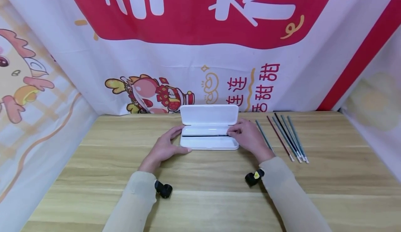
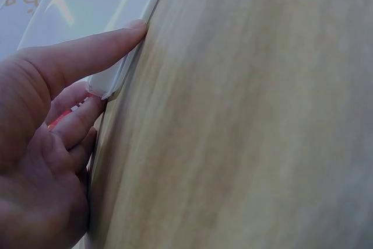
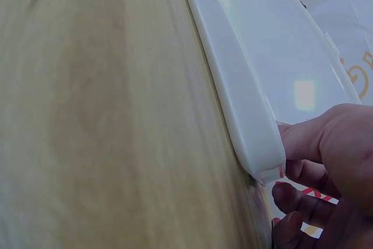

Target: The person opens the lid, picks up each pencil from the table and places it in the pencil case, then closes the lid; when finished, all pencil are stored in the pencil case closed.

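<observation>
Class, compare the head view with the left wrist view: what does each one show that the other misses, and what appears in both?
Only the head view shows the right hand at the right end of the open white case, a dark pencil lying inside it, the loose pencils on the table to its right, and the red and white banner.

Only the left wrist view shows, close up, the thumb along the case's edge.

Both show the left hand, the case and the wooden table.

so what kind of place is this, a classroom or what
Probably a makeshift recording booth, not a classroom: a wooden table walled on three sides by printed festive banners, with only an open white pencil case and a row of pencils on it.
</observation>
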`<state>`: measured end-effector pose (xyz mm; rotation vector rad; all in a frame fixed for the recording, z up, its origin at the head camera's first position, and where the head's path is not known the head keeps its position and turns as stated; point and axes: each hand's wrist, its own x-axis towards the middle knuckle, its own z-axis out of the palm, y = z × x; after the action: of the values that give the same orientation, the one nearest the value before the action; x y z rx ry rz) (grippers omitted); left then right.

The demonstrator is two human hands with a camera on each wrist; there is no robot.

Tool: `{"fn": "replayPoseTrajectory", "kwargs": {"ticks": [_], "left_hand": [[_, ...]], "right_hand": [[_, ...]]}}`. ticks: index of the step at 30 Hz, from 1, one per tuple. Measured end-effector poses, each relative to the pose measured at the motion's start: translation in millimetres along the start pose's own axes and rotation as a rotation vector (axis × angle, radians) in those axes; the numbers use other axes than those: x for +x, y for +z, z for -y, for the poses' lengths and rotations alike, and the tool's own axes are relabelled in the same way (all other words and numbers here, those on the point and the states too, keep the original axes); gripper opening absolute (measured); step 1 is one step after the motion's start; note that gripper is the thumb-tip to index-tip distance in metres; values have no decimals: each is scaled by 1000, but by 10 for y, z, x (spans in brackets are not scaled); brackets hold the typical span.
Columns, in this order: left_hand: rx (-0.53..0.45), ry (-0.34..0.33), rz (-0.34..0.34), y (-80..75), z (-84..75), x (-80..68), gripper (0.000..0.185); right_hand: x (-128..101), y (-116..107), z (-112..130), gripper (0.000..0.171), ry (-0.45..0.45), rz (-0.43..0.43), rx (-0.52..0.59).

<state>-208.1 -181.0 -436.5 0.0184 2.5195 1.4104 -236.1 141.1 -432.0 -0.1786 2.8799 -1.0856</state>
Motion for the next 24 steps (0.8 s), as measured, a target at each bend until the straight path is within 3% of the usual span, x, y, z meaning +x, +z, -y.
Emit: {"fn": "replayPoseTrajectory", "kwargs": {"ticks": [24], "left_hand": [[-7,-15,-4,13,24,21,91]], "right_hand": [[-34,13,29,19,-14,-4,-48]]}}
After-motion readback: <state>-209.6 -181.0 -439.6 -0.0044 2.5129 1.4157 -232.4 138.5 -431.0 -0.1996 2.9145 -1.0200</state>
